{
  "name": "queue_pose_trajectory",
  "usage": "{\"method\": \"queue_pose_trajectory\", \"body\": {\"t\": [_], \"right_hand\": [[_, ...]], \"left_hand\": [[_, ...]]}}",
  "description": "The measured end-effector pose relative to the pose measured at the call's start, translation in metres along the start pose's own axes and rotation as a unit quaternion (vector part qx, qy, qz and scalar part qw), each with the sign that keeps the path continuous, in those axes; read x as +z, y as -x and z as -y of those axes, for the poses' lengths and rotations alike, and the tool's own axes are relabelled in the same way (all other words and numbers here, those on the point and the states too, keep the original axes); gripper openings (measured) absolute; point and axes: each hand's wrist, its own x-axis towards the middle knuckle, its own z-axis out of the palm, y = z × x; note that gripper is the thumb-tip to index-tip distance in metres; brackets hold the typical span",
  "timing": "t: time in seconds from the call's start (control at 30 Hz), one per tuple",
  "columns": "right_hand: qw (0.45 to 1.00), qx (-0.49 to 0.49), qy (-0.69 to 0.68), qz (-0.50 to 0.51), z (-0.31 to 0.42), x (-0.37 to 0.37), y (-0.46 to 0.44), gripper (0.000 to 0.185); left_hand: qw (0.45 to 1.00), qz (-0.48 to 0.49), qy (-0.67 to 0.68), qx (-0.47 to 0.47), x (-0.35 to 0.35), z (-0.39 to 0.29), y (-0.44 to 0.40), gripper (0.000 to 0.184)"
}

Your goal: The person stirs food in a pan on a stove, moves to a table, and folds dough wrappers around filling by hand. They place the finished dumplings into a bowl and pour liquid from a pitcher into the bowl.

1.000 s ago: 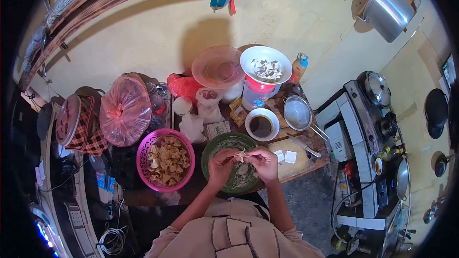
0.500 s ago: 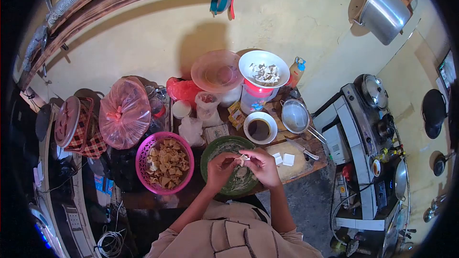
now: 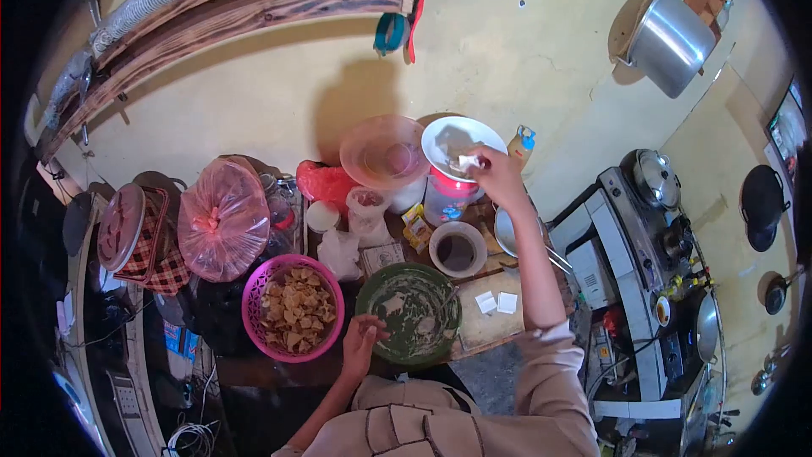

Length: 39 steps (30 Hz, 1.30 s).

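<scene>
Cream-coloured wall (image 3: 507,51) rises behind the whole place, and before it stands a wooden bench (image 3: 279,375), crowded with vessels. To the right, apart from the bench, is a stove (image 3: 622,199) with pots on it. On the left part of the bench sits a big pink plastic bag (image 3: 222,220), tied at its top. Nearer to the person is a bright pink basket (image 3: 251,309), which contains many golden-brown pieces (image 3: 296,309). Just beside it, at the centre, is a green basin (image 3: 366,300), smeared inside with something whitish. Right of the basin lies a pale board (image 3: 478,334). Farther back, a white bowl (image 3: 492,137) is raised on a container with a red top (image 3: 448,203). A smaller bowl (image 3: 480,254) with dark liquid stands between these two vessels.

The person's right hand (image 3: 493,173) is stretched over the near edge of the white bowl, its fingertips brought together around a small white piece (image 3: 468,162). Whether this piece touches the bowl, one cannot tell. The left hand (image 3: 364,338) is at the left rim of the green basin, half open, the fingers loosely bent, with nothing visible in its hold; its contact with the rim is unclear. Two white squares (image 3: 507,302) lie side by side on the board.
</scene>
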Motion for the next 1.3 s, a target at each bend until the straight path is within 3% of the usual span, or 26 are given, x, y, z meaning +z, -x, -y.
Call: {"method": "queue_pose_trajectory", "body": {"t": [0.23,0.33,0.5,0.57,0.63,0.77,0.83,0.9,1.03,1.13,1.23,1.3], "right_hand": [[0.958,0.023,0.268,0.093,-0.045,0.072,-0.081,0.017],[0.950,-0.001,0.290,0.113,-0.054,0.087,-0.086,0.017],[0.977,-0.054,0.192,0.073,-0.048,0.049,-0.073,0.026],[0.982,-0.122,0.026,-0.140,-0.057,0.020,-0.040,0.022],[0.980,-0.046,-0.042,-0.189,-0.046,-0.015,0.014,0.016],[0.985,0.162,-0.050,-0.029,-0.140,0.015,0.147,0.008],[0.968,0.208,0.053,0.132,-0.148,0.038,0.195,0.015],[0.963,0.199,0.099,0.152,-0.182,0.082,0.241,0.036],[0.924,0.247,0.232,0.175,-0.171,0.104,0.252,0.062],[0.909,0.323,0.218,0.148,-0.164,0.107,0.247,0.058],[0.916,0.321,0.156,0.180,-0.175,0.107,0.246,0.045],[0.935,0.290,0.144,0.146,-0.180,0.107,0.250,0.033]], "left_hand": [[0.999,-0.040,-0.025,-0.006,-0.014,0.011,0.027,0.022],[0.999,-0.044,-0.024,-0.014,-0.020,0.012,0.029,0.021],[0.996,-0.042,-0.071,-0.038,-0.027,0.014,0.029,0.020],[0.996,-0.034,-0.072,-0.036,-0.028,0.016,0.029,0.019],[0.995,-0.022,-0.074,-0.061,-0.032,0.023,0.029,0.019],[0.995,-0.006,-0.051,-0.088,-0.027,0.032,0.024,0.018],[0.994,0.006,-0.052,-0.096,-0.024,0.036,0.022,0.018],[0.993,0.025,-0.060,-0.099,-0.021,0.039,0.018,0.018],[0.993,0.040,-0.084,-0.077,-0.012,0.034,0.017,0.019],[0.992,0.026,-0.079,-0.093,-0.012,0.033,0.020,0.019],[0.993,0.012,-0.077,-0.090,-0.013,0.031,0.022,0.018],[0.993,0.010,-0.082,-0.088,-0.017,0.034,0.022,0.018]]}}
